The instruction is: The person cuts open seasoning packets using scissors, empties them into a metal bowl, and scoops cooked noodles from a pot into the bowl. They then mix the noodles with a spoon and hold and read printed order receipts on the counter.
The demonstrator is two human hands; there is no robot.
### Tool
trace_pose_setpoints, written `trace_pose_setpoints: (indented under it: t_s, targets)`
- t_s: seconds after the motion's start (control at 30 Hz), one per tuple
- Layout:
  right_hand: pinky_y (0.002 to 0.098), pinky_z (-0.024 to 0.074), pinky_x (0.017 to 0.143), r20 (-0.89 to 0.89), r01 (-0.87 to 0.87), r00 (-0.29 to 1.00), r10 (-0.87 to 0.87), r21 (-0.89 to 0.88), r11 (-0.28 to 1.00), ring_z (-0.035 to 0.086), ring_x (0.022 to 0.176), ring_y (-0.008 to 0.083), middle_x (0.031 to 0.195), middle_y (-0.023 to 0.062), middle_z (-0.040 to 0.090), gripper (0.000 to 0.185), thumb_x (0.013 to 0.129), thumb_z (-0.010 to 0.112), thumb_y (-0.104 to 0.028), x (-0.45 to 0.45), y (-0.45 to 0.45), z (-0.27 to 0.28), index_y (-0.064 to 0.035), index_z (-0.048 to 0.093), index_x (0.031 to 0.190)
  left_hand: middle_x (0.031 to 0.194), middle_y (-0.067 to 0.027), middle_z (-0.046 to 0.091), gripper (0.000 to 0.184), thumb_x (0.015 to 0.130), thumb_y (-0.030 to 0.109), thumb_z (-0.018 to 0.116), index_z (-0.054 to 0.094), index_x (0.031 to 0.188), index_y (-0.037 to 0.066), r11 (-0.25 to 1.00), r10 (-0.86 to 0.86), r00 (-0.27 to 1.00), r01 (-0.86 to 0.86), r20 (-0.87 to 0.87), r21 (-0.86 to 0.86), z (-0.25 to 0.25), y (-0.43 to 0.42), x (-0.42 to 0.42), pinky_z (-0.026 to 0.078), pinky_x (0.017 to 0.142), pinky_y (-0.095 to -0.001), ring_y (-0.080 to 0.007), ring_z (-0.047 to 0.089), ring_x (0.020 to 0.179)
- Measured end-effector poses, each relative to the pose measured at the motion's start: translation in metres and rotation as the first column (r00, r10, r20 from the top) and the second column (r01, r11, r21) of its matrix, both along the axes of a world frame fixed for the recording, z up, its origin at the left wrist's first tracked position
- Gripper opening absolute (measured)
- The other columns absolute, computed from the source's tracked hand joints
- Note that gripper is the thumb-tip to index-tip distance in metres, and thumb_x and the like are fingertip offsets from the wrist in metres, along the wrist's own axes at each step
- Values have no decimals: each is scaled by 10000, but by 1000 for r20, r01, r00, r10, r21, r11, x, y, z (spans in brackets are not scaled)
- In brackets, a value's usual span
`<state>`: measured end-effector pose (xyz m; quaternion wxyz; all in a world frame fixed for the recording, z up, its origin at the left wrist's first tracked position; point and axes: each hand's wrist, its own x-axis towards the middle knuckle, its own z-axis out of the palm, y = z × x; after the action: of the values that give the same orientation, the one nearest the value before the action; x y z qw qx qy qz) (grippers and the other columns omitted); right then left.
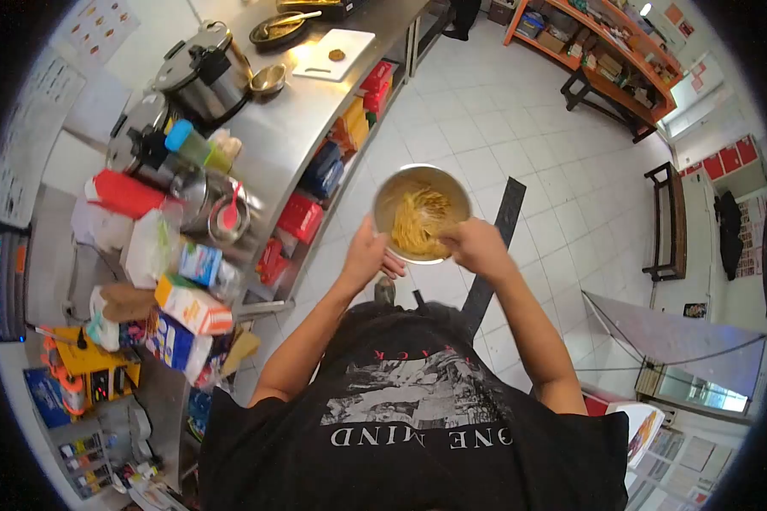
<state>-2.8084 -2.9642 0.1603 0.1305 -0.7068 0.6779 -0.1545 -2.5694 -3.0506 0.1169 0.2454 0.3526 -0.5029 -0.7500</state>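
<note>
A round metal mixing bowl [383,201] is held out in front of my body, tilted so its inside shows. Inside it lies a yellow, stringy-looking mass [416,220]. My left hand [371,257] grips the bowl at its near left side, thumb by the rim and fingers underneath. Over the near right rim reaches my right hand [475,247], closed, with its fingertips at the yellow mass. Thin pale streaks show near the right side of the mass; I cannot make out whether they belong to a tool in that hand.
Along the left runs a steel counter [285,119] with pressure cookers [204,81], a small metal bowl [268,79], a white cutting board [337,53] and a black pan [279,32]. Packages crowd its near end. A dark bench [669,223] stands right, orange shelves [596,38] behind.
</note>
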Motion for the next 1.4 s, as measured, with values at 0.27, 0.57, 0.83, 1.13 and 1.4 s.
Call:
trace_pose_setpoints:
  t_s: [0.27,0.57,0.83,1.13,1.4]
  targets:
    - [499,562,665,14,48,999,-48,16,999,705,746,380,781,178,704,98,812,681,-189,-99,-226,-6,-108,719,852,753,-242,671,574,1027,73,348,170,1572,91,1000,-11,995,10,95,10,1,-225,-77,584,417,-350,-295,717,551]
    - [500,549,679,-144,34,989,-35,-5,999,691,730,391,755,170,699,135,814,681,-173,-212,-508,-25,-118,778,890,766,-215,676,577,1032,85,381,196,1579,75,989,136,986,-141,94,44,-14,-441,-205,582,420,-340,-273,701,529]
    - [495,552,652,-57,-269,960,273,72,960,697,735,384,773,165,706,127,823,700,-198,-262,-722,-51,-147,772,915,762,-216,676,575,1051,103,395,186,1587,100,940,298,953,-303,58,156,-27,-606,-258,583,418,-341,-267,697,524]
    - [467,571,723,47,-459,885,463,252,852,722,826,354,828,142,734,172,812,689,-140,-272,-937,-79,-138,781,958,805,-236,683,615,1044,72,333,112,1616,119,841,489,869,-492,73,226,-73,-782,-262,598,441,-351,-275,710,545]
    - [474,585,697,27,-632,759,651,273,725,738,784,354,788,151,733,120,837,684,-169,-256,-1103,-93,-133,762,921,766,-232,669,596,1036,64,313,111,1597,86,658,715,688,-722,123,214,-74,-877,-263,599,438,-351,-303,713,549]
